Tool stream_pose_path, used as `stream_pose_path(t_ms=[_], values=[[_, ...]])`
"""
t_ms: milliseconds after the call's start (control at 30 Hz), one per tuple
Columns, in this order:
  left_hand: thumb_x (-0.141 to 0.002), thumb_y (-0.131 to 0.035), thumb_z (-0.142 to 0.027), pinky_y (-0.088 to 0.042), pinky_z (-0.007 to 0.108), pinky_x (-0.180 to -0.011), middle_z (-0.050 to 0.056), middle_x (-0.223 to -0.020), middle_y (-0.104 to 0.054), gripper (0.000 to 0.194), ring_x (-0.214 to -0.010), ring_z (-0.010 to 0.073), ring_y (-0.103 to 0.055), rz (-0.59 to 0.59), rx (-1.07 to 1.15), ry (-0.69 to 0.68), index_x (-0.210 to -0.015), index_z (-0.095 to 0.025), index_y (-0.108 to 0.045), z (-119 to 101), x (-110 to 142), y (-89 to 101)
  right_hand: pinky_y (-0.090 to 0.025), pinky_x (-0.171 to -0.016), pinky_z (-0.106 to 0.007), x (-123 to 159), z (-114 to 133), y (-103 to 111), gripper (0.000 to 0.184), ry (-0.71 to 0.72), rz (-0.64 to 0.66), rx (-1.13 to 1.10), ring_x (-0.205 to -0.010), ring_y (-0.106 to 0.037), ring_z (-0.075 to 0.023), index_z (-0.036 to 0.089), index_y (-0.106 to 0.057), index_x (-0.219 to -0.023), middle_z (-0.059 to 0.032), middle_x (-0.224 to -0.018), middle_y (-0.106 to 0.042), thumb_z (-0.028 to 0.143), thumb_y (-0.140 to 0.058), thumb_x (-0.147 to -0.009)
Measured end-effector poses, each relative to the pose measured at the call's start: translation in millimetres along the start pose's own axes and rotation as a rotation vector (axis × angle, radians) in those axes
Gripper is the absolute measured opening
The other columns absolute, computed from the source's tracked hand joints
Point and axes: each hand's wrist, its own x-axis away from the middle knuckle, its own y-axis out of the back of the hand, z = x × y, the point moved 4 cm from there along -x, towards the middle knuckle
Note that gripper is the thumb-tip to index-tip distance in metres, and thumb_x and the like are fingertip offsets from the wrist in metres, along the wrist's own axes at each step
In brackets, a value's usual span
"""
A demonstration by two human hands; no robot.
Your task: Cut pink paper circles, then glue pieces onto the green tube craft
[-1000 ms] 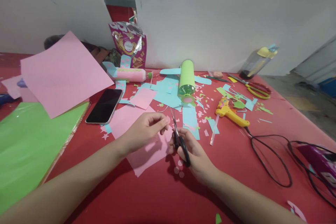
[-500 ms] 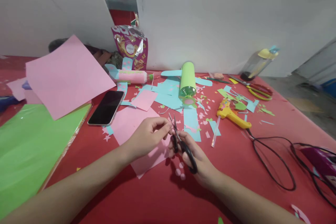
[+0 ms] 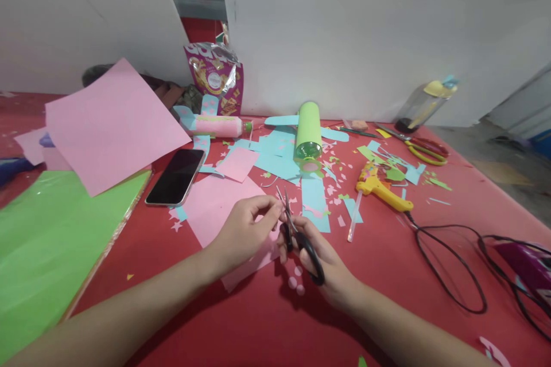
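My right hand (image 3: 321, 258) grips black-handled scissors (image 3: 297, 232), blades slightly parted and pointing up and away. My left hand (image 3: 245, 232) pinches a tiny pink paper piece at the blades; the piece is too small to make out. Both hands hover over a pink paper sheet (image 3: 215, 203) lying on the red table (image 3: 241, 327). A few small pink cut circles (image 3: 296, 282) lie just below the scissors.
A black phone (image 3: 175, 176) lies left of the pink sheet. A large pink sheet (image 3: 112, 126) and green sheets (image 3: 47, 241) sit at left. A green-wrapped bottle (image 3: 307, 132), yellow glue gun (image 3: 381, 186) with black cable (image 3: 447, 264), red-yellow scissors (image 3: 419, 145), and paper scraps lie beyond.
The view has shifted slightly. My hands stay together at the scissors, with the left fingers closer to the blades.
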Motion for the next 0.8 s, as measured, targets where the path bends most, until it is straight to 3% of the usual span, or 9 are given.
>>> stream_pose_path(t_ms=[800], values=[[-0.082,-0.040,-0.026,-0.038,0.021,-0.060,-0.004,-0.056,-0.047,0.028,-0.058,0.0094,-0.046,-0.028,0.013,-0.005,-0.056,-0.017,-0.045,2.0,2.5,-2.3,-0.035,-0.035,-0.015,1.2,0.1,-0.7,0.048,-0.045,-0.057,0.049,-0.045,-0.049,-0.0063,0.027,-0.043,-0.103,0.0057,-0.068,-0.051,0.047,-0.065,-0.066]])
